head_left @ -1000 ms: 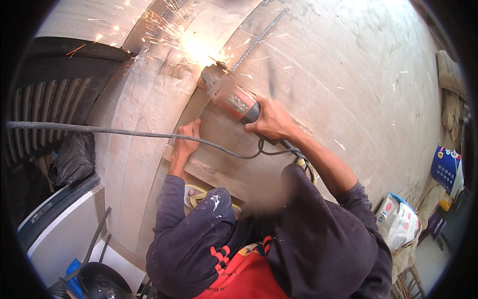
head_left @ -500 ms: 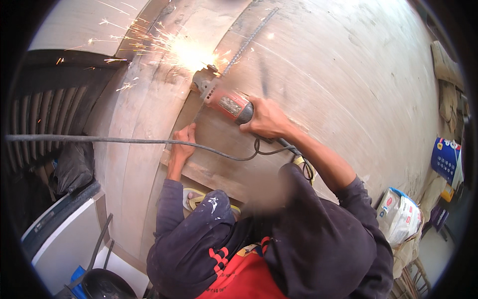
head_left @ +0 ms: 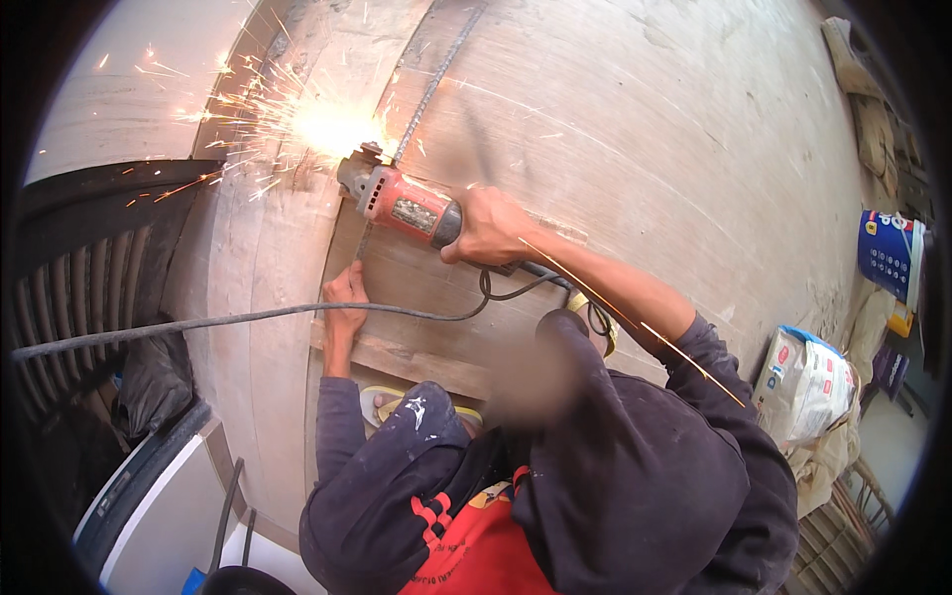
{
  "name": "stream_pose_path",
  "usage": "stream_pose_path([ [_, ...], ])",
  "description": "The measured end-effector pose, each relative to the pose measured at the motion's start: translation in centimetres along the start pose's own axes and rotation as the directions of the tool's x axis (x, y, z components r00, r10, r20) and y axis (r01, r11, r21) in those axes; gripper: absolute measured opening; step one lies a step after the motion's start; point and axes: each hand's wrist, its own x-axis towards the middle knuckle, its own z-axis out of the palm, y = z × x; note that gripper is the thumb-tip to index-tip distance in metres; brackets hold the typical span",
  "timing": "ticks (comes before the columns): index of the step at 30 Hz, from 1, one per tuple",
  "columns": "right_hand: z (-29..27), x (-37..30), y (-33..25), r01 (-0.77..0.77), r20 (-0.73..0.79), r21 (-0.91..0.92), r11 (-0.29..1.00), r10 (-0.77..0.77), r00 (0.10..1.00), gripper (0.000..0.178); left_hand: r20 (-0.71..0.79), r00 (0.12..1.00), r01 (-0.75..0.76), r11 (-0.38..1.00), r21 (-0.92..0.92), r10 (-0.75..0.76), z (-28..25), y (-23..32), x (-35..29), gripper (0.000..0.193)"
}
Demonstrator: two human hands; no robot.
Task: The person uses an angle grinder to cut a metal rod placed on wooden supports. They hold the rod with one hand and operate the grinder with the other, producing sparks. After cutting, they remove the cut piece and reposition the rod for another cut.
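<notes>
My right hand (head_left: 493,230) is wrapped round the rear body of a red angle grinder (head_left: 407,206) with a grey metal head. Its head rests against a ribbed steel rebar (head_left: 436,84), which runs away from me across the floor. Bright sparks (head_left: 332,129) burst from that contact toward the far left and hide the disc. My left hand (head_left: 344,296) is closed on the near end of the rebar, just short of the grinder. A dark power cord (head_left: 248,315) loops from the grinder's rear and crosses in front of my left wrist.
Wood-patterned flooring (head_left: 635,149) lies under the work, with a wooden board (head_left: 407,359) near my sandalled foot. A black slatted object (head_left: 79,288) and a black plastic bag (head_left: 154,382) are at left. A white sack (head_left: 803,387) and a blue bucket (head_left: 886,253) stand at right.
The whole view has shifted a little, so grinder, rebar and hands sit farther left. Both hands keep their grips, and sparks still fly, with a streak now crossing my right forearm.
</notes>
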Motion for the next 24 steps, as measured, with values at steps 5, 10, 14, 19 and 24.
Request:
stream_pose_path([
  [5,0.0,0.2,-0.4,-0.023,-0.013,-0.068,0.997,0.022,1.000,0.060,-0.014,1.000,-0.001,1.000,0.016,0.001,0.1,-0.1,0.0,0.043],
  [10,-0.5,0.4,-0.6,-0.012,0.057,-0.033,0.999,0.014,0.998,0.063,-0.057,0.998,-0.021,0.999,0.032,0.023,0.2,0.7,-0.2,0.038],
  [14,-0.5,0.6,-0.9,-0.033,0.053,-0.079,0.996,0.037,0.998,0.060,-0.066,0.997,-0.033,0.996,0.082,0.038,0.3,0.5,-0.4,0.035],
  [19,-1.0,0.5,-1.6,-0.074,0.084,-0.065,0.995,0.080,0.993,0.059,-0.071,0.996,-0.052,0.997,0.060,0.057,0.3,0.2,-0.4,0.036],
  [24,-0.4,0.8,-0.6,-0.033,0.039,-0.035,0.999,0.035,0.999,0.058,0.010,1.000,-0.004,1.000,0.026,0.004,-0.2,0.2,0.1,0.044],
])
